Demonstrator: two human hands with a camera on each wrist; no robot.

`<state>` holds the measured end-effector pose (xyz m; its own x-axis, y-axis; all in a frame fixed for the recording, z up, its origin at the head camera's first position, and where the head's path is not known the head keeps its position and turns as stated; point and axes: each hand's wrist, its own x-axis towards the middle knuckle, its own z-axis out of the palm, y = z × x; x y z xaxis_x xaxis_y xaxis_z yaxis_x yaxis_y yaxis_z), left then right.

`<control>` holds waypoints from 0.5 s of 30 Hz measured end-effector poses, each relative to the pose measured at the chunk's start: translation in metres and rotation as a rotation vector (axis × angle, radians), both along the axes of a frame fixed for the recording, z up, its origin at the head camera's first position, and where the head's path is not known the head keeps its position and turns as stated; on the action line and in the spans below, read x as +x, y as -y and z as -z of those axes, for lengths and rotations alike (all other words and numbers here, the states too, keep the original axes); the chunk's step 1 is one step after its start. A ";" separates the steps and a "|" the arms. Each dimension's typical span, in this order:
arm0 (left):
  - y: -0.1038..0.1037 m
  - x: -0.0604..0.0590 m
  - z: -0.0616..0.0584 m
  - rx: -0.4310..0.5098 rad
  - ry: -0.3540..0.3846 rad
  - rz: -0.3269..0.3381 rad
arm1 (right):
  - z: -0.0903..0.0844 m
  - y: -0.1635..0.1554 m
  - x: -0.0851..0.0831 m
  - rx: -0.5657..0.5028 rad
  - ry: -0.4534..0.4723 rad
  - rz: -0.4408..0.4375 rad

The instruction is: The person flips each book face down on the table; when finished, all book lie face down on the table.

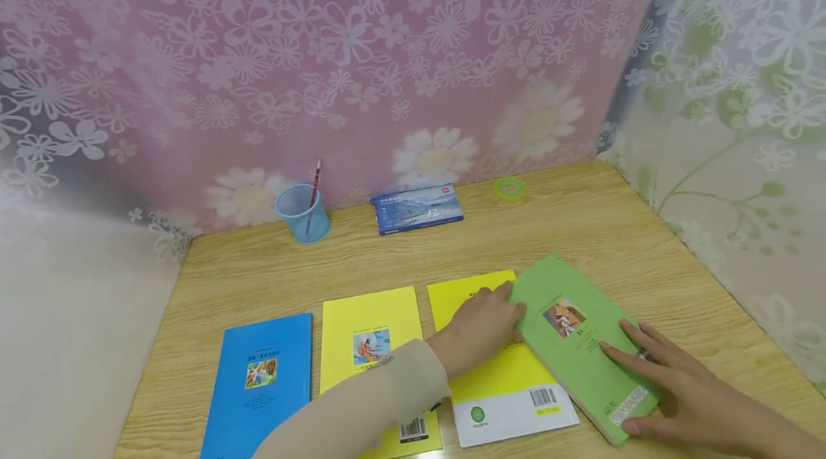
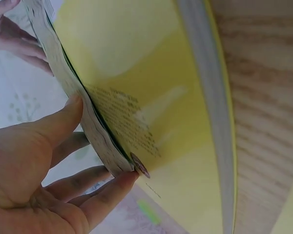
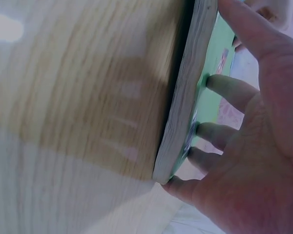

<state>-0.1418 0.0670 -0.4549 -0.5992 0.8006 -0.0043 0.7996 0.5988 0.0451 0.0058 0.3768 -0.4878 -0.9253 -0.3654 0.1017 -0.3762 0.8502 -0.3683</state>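
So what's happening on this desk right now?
A person has both hands on a green book that lies tilted over a yellow book on a wooden desk. The left hand grips the green book's left edge; the right hand rests flat on its cover near the bottom corner. A second yellow book and a blue book lie in a row to the left. Behind stand a blue pen cup, a blue box and a tape roll.

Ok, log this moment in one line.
left hand grips green book edge | right hand rests on it | book overlaps yellow book
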 end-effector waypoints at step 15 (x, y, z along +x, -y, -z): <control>-0.016 -0.012 -0.013 -0.045 0.031 0.019 | 0.002 0.003 0.012 0.022 0.080 0.105</control>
